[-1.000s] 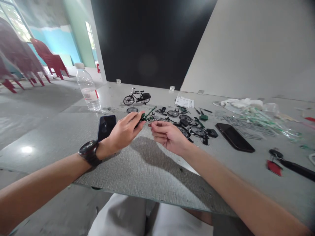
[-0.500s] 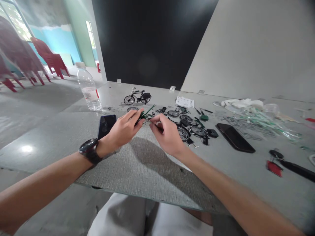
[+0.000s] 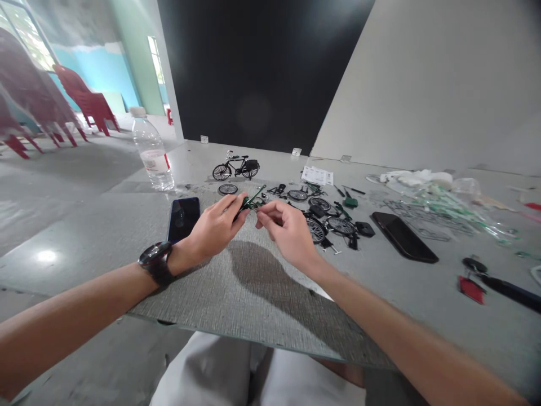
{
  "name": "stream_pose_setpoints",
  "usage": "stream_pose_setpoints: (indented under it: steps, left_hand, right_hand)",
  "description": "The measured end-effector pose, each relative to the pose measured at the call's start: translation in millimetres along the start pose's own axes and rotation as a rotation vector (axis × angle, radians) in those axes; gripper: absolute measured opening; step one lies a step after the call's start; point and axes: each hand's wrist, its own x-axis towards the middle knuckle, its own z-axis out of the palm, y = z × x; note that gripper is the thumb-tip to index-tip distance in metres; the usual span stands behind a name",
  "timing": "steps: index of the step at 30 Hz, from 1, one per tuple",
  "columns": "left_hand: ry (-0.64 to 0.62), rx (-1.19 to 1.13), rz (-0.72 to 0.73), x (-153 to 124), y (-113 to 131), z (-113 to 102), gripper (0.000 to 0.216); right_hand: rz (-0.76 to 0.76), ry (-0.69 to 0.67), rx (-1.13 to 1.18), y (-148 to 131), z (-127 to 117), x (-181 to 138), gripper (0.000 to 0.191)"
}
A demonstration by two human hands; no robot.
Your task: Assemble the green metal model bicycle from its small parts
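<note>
My left hand [image 3: 215,225] pinches a slim green metal bicycle-frame part [image 3: 252,199] between thumb and fingers. My right hand [image 3: 287,228] is curled just to its right, fingertips close to the part's thin silver end. Whether those fingers hold anything is hidden. Both hands are above a grey textured mat [image 3: 236,282]. Beyond them lie loose model bicycle parts, including black spoked wheels [image 3: 316,231] and a small wheel [image 3: 228,189]. A finished black model bicycle [image 3: 235,168] stands farther back.
A black smartphone [image 3: 183,220] lies left of my left hand, and another [image 3: 404,237] lies to the right. A water bottle [image 3: 152,158] stands at the far left. Plastic sprues [image 3: 429,217], paper sheets [image 3: 316,175] and a black-and-red tool [image 3: 502,293] lie around.
My right hand came in from an open pose to the green part's end, then eased slightly back to the right with its fingers curled. My left hand stayed nearly still, holding the part.
</note>
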Motion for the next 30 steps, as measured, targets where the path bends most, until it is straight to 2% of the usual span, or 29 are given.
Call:
stream_pose_setpoints:
  steps: [4,7,9,13,17,20,23,27,30]
  left_hand:
    - [-0.029,-0.011,-0.005,1.1,0.0,-1.2,0.038]
    - [-0.063,-0.066,-0.035,4.6,-2.1,-2.6,0.038]
    - [-0.074,-0.128,-0.090,7.4,-3.7,-3.3,0.037]
    - [-0.070,-0.228,-0.222,8.8,-4.9,-2.3,0.035]
    - [-0.081,-0.329,-0.289,5.2,-3.2,-0.6,0.037]
    - [-0.081,-0.388,-0.302,3.2,-2.7,0.5,0.041]
    - [-0.092,-0.436,-0.307,2.3,-5.0,2.4,0.043]
    - [-0.133,-0.476,-0.291,2.5,-8.9,5.0,0.046]
    - [-0.153,-0.424,-0.261,2.7,-10.1,6.4,0.043]
  right_hand:
    - [0.147,-0.069,0.161,2.0,-2.1,3.4,0.019]
    - [0.178,-0.086,0.138,5.1,-2.2,6.8,0.020]
    - [0.108,-0.076,0.043,7.0,-2.0,8.6,0.020]
    - [-0.145,0.012,-0.269,11.5,-5.8,9.1,0.022]
    - [-0.255,0.023,-0.521,15.3,-16.2,9.2,0.031]
    - [-0.283,-0.059,-0.640,17.1,-21.8,11.0,0.033]
    - [-0.245,-0.129,-0.724,20.2,-22.3,12.7,0.039]
    - [-0.198,-0.115,-0.682,25.0,-20.1,13.6,0.037]
    - [-0.208,-0.078,-0.595,25.9,-19.8,13.5,0.033]
